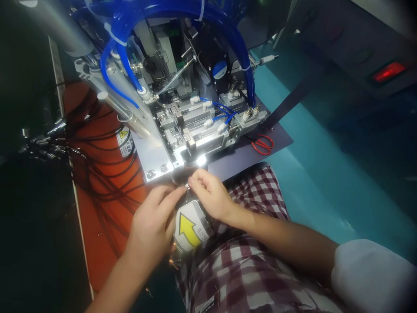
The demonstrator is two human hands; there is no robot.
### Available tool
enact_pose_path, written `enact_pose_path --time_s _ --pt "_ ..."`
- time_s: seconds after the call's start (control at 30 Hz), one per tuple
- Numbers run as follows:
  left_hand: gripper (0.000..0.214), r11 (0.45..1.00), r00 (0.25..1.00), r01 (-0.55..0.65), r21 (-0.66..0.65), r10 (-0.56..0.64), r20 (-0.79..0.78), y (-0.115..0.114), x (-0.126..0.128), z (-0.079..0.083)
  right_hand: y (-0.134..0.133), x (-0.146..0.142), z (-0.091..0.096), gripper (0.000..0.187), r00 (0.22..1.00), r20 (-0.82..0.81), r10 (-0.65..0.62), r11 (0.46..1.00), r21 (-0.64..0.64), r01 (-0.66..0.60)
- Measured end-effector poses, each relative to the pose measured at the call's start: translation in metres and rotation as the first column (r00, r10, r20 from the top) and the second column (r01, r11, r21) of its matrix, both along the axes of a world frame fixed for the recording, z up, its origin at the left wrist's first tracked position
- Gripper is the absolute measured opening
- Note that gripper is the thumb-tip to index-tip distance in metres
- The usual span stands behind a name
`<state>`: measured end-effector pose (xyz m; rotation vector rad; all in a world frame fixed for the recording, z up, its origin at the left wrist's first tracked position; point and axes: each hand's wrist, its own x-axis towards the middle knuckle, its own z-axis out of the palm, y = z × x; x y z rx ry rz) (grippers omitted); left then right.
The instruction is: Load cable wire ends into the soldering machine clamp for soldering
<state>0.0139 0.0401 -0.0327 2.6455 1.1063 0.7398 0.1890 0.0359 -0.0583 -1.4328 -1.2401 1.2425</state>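
My left hand [154, 217] and my right hand [211, 195] meet at the front edge of a metal machine [195, 126]. Thumb and fingers are pinched together on both, fingertips nearly touching. A tiny bright piece [187, 186] shows between them, too small to name. Just below the fingers is a white label [192, 226] with a yellow arrow. A bright light [201, 160] shines on the machine right above my right hand. What lies under my curled fingers is hidden.
Black cables [107, 174] spread over the orange surface [87, 243] at left, their bundled ends [48, 145] hanging past its edge. Red-handled scissors [263, 144] lie on the dark plate [234, 163]. Blue air tubes [182, 11] arch overhead. A red lamp [389, 71] glows at right.
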Motion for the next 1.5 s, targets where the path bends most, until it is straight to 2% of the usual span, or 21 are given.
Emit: enact_pose_path --time_s 0.07,0.13,0.23,0.3,0.47,0.57,0.7,0.8,0.93,1.13,1.27,1.43,1.5 --pt "0.029 1.000 1.000 0.001 -0.001 -0.001 0.003 0.000 0.000 0.000 0.000 -0.002 0.000 0.031 0.999 0.010 -0.036 0.999 -0.005 0.036" --pt "0.029 1.000 1.000 0.003 -0.003 -0.003 0.000 0.000 -0.001 0.001 0.000 -0.003 -0.002 0.033 0.997 -0.052 -0.059 0.997 -0.054 0.057" --pt "0.028 1.000 1.000 0.004 0.009 -0.004 -0.006 0.000 0.000 0.001 0.001 0.001 -0.005 0.034 0.981 -0.190 -0.045 0.978 -0.207 0.005" --pt "0.028 1.000 1.000 0.006 0.016 -0.006 -0.007 0.000 0.001 0.001 0.001 0.006 -0.005 0.036 0.966 -0.257 -0.019 0.964 -0.261 -0.050" --pt "0.026 1.000 1.000 0.006 0.008 -0.006 -0.011 0.001 0.002 0.001 -0.002 0.009 0.000 0.027 0.959 -0.284 -0.003 0.983 -0.174 -0.049" --pt "0.026 1.000 1.000 0.008 0.009 -0.007 -0.015 0.002 0.002 0.000 -0.002 0.006 0.001 0.026 0.961 -0.274 -0.023 0.982 -0.185 -0.029" --pt "0.027 1.000 1.000 0.013 0.018 -0.013 -0.014 0.002 0.002 0.001 0.000 0.005 0.000 0.032 0.968 -0.245 0.050 0.976 -0.194 -0.099" --pt "0.027 1.000 1.000 0.011 0.018 -0.011 -0.012 0.002 0.002 0.002 0.002 0.005 -0.001 0.029 0.975 -0.221 0.037 0.984 -0.164 -0.075" --pt "0.030 1.000 1.000 0.017 0.006 -0.017 -0.014 0.001 0.001 0.002 0.002 0.002 -0.002 0.025 0.962 -0.274 0.010 0.989 -0.142 -0.051" --pt "0.033 1.000 1.000 0.002 0.010 -0.001 -0.021 0.002 -0.001 0.000 -0.002 -0.002 0.001 0.019 0.997 -0.076 -0.033 0.999 -0.003 0.033" --pt "0.030 1.000 1.000 -0.018 0.007 0.018 -0.012 0.001 0.000 -0.002 -0.001 -0.004 0.000 0.022 0.984 -0.161 -0.073 0.996 -0.071 0.062" --pt "0.029 0.999 0.999 -0.021 -0.050 0.019 -0.050 0.000 0.001 0.006 0.001 0.000 0.001 0.031 0.973 -0.231 -0.004 0.985 -0.171 -0.036" --pt "0.025 0.996 0.995 -0.050 -0.075 0.043 -0.085 0.000 -0.003 0.012 0.001 0.000 0.003 0.034 0.970 -0.244 -0.012 0.979 -0.198 -0.038"
